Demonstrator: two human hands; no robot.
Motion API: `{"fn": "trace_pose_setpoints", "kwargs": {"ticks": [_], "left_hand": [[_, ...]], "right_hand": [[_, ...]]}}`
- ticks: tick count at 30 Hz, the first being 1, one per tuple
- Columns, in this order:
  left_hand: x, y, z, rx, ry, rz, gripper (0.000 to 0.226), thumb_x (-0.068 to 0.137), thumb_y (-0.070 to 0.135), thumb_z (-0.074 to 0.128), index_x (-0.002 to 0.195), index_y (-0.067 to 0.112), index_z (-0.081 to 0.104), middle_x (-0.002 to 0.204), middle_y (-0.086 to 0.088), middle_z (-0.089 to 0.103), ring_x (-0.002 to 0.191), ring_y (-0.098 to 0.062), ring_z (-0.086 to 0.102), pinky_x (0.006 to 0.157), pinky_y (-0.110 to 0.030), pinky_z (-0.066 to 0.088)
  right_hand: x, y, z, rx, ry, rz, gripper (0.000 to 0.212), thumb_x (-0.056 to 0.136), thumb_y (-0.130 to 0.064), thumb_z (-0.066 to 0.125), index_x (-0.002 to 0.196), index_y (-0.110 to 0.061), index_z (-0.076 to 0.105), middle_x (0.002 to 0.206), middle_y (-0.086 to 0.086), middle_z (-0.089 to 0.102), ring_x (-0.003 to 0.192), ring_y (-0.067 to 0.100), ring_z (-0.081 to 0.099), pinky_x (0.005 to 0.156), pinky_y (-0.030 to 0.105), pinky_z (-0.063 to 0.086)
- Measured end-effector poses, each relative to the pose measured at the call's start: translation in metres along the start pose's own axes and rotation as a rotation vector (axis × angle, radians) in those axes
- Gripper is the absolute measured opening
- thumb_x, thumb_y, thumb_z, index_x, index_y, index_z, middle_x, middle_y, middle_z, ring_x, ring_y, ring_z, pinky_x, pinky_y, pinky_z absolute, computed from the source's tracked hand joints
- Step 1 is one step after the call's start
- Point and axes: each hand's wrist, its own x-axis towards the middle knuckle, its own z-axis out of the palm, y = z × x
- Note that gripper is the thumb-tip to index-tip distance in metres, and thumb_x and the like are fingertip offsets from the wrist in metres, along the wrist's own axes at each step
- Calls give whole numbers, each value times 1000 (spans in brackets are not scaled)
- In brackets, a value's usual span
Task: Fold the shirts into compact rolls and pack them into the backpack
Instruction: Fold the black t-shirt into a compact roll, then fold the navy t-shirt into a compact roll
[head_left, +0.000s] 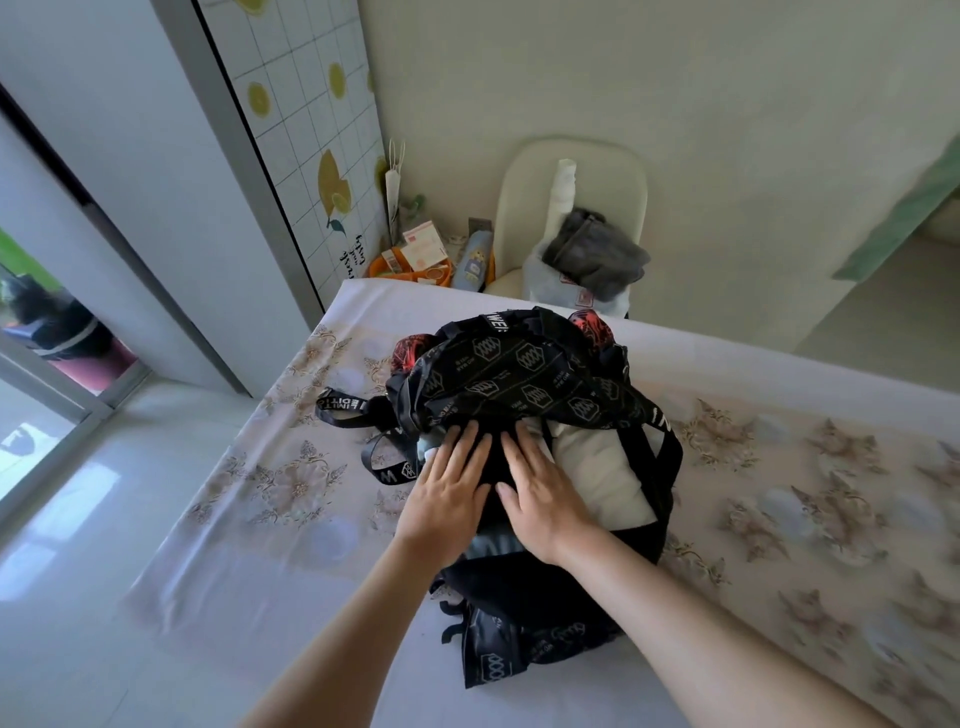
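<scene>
Black printed backpack (524, 364) — centre of frame, lying open on the floral bedsheet (779, 467). White rolled shirt (602, 478) inside it, right of centre. Left hand (447, 493) and right hand (543, 499) side by side, fingers straight, pressing flat on a dark bundle (496, 460) in the opening — possibly another shirt. Cream chair (571, 171), upper centre, holds grey clothing (592, 254).

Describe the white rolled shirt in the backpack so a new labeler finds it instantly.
On the floral-sheeted bed, a black backpack with white logo print lies open. Inside its opening, just right of the right hand, sits the white rolled shirt. It is the big cream-white bundle there; the fabric under that hand beside it is dark.
</scene>
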Motion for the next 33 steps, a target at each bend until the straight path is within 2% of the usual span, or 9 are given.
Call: {"fn": "trace_pose_setpoints", "kwargs": {"ticks": [5, 10, 13, 16, 19, 24, 28, 31, 33], "left_hand": [[9, -1, -13, 18, -91, -15, 68, 97, 48, 26, 156, 16, 19, 156, -4, 27, 145, -24, 23, 119, -43, 26], [14, -4, -12, -23, -195, -63, 70, 100, 49, 29, 158, 19, 2, 163, 0, 7, 150, -21, 5, 123, -42, 5], [15, 1, -21, -104, -213, -114, 71, 98, 44, 42, 157, 22, 9, 160, 2, 13, 147, -22, 10, 122, -42, 13], [14, 13, -38, -147, -216, -165, 71, 95, 41, 51, 155, 24, 19, 158, 2, 18, 146, -23, 11, 120, -44, 18], [10, 44, -50, -168, -103, -136, 61, 95, 38, 54, 150, 21, 34, 152, 0, 32, 143, -24, 19, 116, -44, 27], [13, 140, -44, -364, -73, -64, 45, 95, 33, 53, 139, 23, 49, 135, 5, 51, 127, -19, 41, 103, -34, 41], [19, 251, -19, -486, -192, 24, 35, 97, 33, 52, 132, 29, 56, 129, 10, 56, 121, -13, 48, 97, -33, 45], [17, 353, 13, -527, -291, 129, 31, 95, 34, 55, 125, 33, 62, 125, 13, 59, 118, -10, 53, 97, -31, 46], [11, 431, 35, -544, -365, 178, 29, 95, 33, 56, 124, 33, 63, 123, 14, 60, 112, -9, 57, 94, -28, 46]], "right_hand": [[4, -1, -1, -69, -142, 74, 70, 105, -47, 27, 158, -22, -11, 165, -1, -21, 153, 17, -4, 122, 44, 15], [8, -4, -13, -17, -214, 113, 70, 104, -48, 31, 158, -28, -8, 165, -6, -20, 153, 19, 0, 121, 47, 18], [4, -12, -26, 31, -208, 126, 71, 102, -48, 39, 159, -26, 3, 167, -3, -8, 151, 26, 13, 117, 48, 26], [-14, -10, -47, 94, -100, 122, 59, 102, -45, 44, 155, -25, 28, 166, 0, 12, 146, 27, 27, 116, 40, 29], [-47, 11, -65, 154, 23, 124, 44, 101, -43, 48, 141, -25, 50, 160, -1, 28, 143, 23, 34, 114, 38, 33], [-130, 76, -100, 284, 193, 221, 30, 100, -37, 51, 125, -25, 64, 129, -12, 56, 113, 10, 58, 97, 31, 48], [-228, 153, -129, 380, 321, 411, 23, 99, -32, 55, 118, -28, 69, 123, -13, 63, 116, 6, 58, 99, 22, 45], [-323, 217, -150, 471, 374, 575, 24, 99, -32, 55, 121, -31, 65, 119, -21, 60, 113, -3, 56, 87, 4, 38], [-392, 262, -162, 530, 419, 674, 26, 100, -31, 53, 125, -31, 62, 119, -22, 58, 113, -4, 55, 82, 1, 35]]}}
